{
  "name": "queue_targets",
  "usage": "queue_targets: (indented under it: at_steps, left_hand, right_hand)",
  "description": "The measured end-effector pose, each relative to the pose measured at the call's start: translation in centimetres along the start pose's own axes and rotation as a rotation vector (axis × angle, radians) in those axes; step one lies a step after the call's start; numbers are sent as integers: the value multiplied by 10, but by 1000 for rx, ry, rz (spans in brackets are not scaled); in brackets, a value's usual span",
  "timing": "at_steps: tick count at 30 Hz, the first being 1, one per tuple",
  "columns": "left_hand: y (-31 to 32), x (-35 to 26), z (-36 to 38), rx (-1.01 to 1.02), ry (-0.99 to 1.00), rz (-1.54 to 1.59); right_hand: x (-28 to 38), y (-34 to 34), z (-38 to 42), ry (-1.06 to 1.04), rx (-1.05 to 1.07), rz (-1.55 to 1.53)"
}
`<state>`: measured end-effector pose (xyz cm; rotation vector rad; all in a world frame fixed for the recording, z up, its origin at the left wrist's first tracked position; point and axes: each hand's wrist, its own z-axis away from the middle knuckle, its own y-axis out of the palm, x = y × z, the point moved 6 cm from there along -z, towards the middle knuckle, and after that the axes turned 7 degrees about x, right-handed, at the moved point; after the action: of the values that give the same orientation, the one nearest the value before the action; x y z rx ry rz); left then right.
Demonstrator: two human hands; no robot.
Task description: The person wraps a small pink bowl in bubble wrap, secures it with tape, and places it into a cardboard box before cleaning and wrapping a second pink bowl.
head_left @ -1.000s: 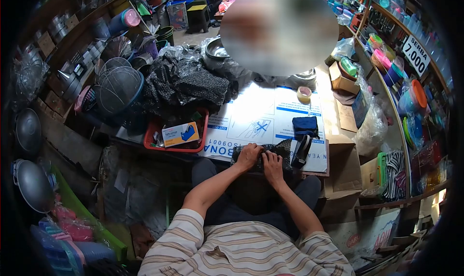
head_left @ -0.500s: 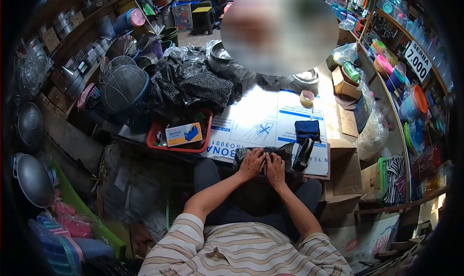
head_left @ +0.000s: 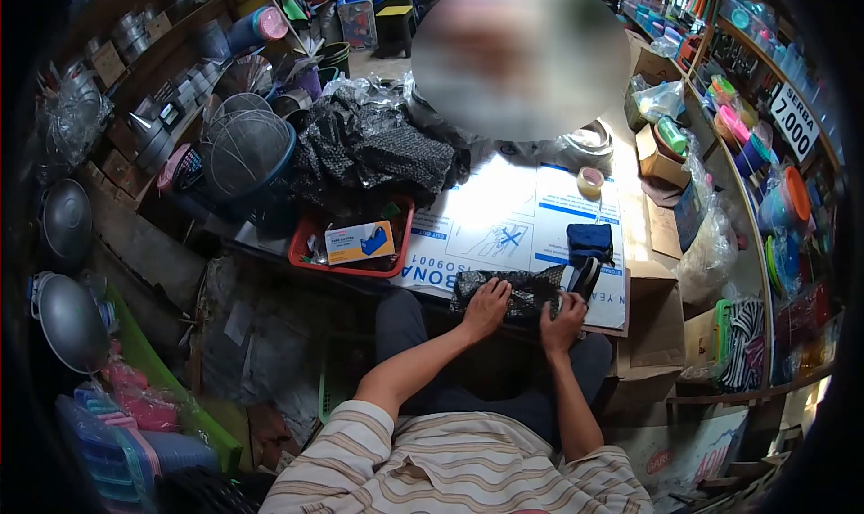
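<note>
A bundle of black bubble wrap (head_left: 468, 289) lies along the near edge of the table. My left hand (head_left: 487, 309) holds its left part from above, the fingers bent over the wrap. My right hand (head_left: 562, 323) grips the bundle near its right end, thumb and fingers closed on the wrap. What is inside the bundle is hidden. Touching or close beside its right end is a dark, elongated item (head_left: 587, 278) whose kind I cannot make out. Behind that sits a small navy-blue folded item (head_left: 589, 243).
A roll of tape (head_left: 590, 182) stands on the printed white board (head_left: 450, 228). At left, a red tray (head_left: 407, 244) holds a tape cutter box (head_left: 360, 242). Behind it lies a heap of black bubble wrap (head_left: 369, 145). A cardboard box (head_left: 652, 320) stands at the right.
My hands were together at the middle of the bundle. Now they are apart, the right hand moved to the bundle's right end. The view has shifted slightly.
</note>
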<state>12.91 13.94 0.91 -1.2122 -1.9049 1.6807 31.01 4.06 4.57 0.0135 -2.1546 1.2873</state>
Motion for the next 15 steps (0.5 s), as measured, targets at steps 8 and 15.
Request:
queue_targets:
  at_steps: [8, 15]
  left_hand:
    - [3, -2, 0, -27, 7, -37]
    - [1, -4, 1, 7, 8, -38]
  right_hand:
    - [-99, 6, -12, 321, 43, -95]
    - [-201, 60, -28, 586, 98, -388]
